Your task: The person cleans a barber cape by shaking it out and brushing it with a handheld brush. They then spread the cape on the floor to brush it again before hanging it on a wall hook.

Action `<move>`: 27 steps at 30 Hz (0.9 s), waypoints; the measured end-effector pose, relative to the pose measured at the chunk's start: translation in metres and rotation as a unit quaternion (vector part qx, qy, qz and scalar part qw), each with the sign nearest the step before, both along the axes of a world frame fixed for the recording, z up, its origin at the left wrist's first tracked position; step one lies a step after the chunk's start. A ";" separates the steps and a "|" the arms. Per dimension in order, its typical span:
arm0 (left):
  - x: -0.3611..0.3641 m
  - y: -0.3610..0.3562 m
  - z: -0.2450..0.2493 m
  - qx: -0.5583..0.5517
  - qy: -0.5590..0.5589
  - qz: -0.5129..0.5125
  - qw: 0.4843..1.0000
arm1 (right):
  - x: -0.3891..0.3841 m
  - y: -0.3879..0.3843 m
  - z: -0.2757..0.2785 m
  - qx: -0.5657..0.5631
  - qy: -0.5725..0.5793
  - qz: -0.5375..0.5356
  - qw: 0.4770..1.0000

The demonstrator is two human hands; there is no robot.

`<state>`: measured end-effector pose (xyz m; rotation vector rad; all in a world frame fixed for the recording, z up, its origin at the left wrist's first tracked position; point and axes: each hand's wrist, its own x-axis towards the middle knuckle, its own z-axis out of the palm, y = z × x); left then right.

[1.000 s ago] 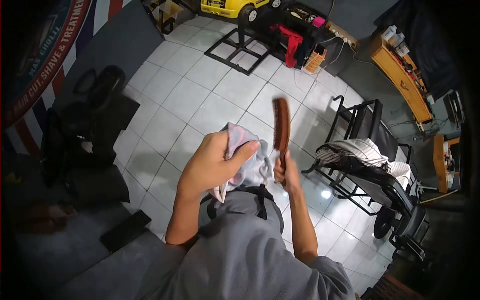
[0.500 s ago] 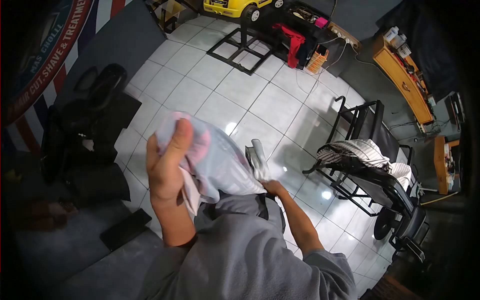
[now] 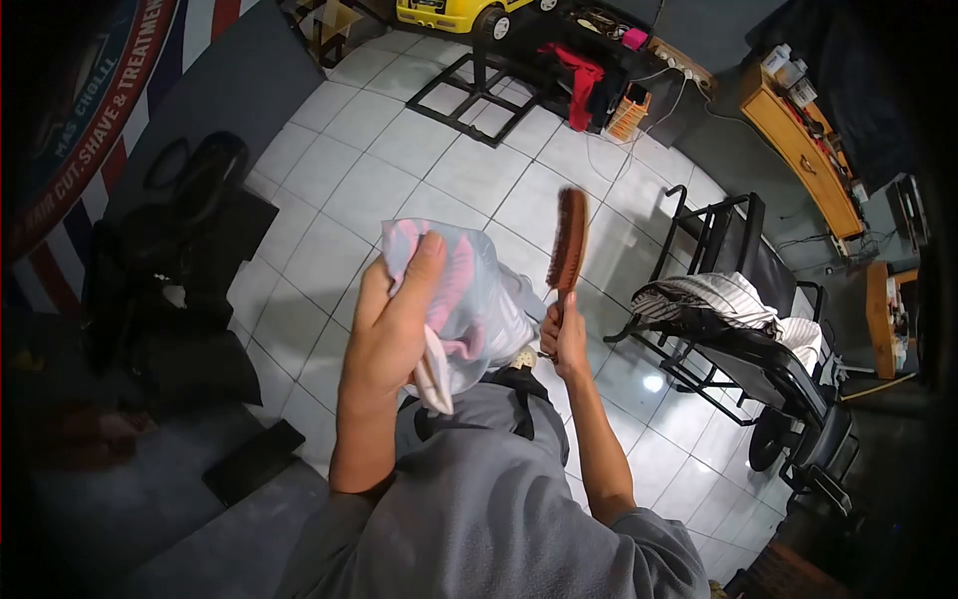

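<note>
My left hand (image 3: 394, 314) grips a crumpled, cloudy white plastic bag (image 3: 479, 290) with pink markings, thumb on top and fingers behind. A pale flap (image 3: 435, 374) hangs below that hand. My right hand (image 3: 567, 337) is closed around the handle of a brown brush (image 3: 570, 235), which stands almost upright with its bristles facing left. The brush is just right of the bag, apart from it. The bag's lower end hangs in front of my waist, close to my right hand.
A black barber chair (image 3: 743, 369) with a striped cloth (image 3: 723, 299) stands on the right. Ahead are a black metal frame (image 3: 474, 100), a yellow toy car (image 3: 454, 12) and a red cloth (image 3: 582, 85). A wooden shelf (image 3: 803, 155) holds bottles. Dark furniture (image 3: 190, 290) lines the left.
My right hand has moved up from the bag's lower end and now holds up the brush. My left hand has shifted right with the bag, which hangs more bunched.
</note>
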<state>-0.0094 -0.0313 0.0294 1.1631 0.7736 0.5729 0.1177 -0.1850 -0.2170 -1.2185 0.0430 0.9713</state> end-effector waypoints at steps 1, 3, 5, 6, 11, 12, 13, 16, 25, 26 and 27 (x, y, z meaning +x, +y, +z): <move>0.004 -0.001 0.000 -0.008 -0.012 -0.005 1.000 | -0.010 0.008 0.033 0.030 -0.037 0.003 0.999; 0.013 -0.002 -0.001 -0.006 -0.048 -0.017 0.999 | -0.025 0.011 0.064 0.095 -0.104 0.048 0.989; 0.020 -0.003 0.005 0.022 -0.095 -0.012 0.995 | -0.043 0.019 0.058 0.089 -0.254 0.082 0.960; 0.022 -0.004 0.010 0.035 -0.117 -0.007 0.992 | -0.049 0.024 0.055 0.097 -0.294 0.107 0.945; 0.022 -0.006 0.034 -0.004 -0.148 0.109 0.983 | -0.050 0.024 -0.084 -0.109 -0.493 0.280 0.816; 0.019 -0.002 0.034 -0.016 -0.150 0.111 0.982 | -0.044 0.009 -0.135 -0.194 -0.504 0.361 0.760; 0.014 0.003 0.035 -0.028 -0.151 0.115 0.981 | -0.040 -0.007 -0.181 -0.265 -0.474 0.448 0.710; 0.007 0.008 0.035 -0.072 -0.175 0.129 0.973 | -0.036 -0.046 -0.197 -0.478 -0.247 0.501 0.678; 0.001 0.007 0.022 -0.117 -0.248 0.138 0.952 | -0.030 -0.058 -0.152 -0.324 -0.187 0.169 0.912; 0.003 0.008 0.017 -0.125 -0.240 0.133 0.953 | -0.031 -0.034 -0.112 -0.242 -0.115 0.080 0.960; 0.004 0.009 0.011 -0.131 -0.231 0.127 0.956 | -0.031 -0.017 -0.067 -0.151 -0.076 0.055 0.984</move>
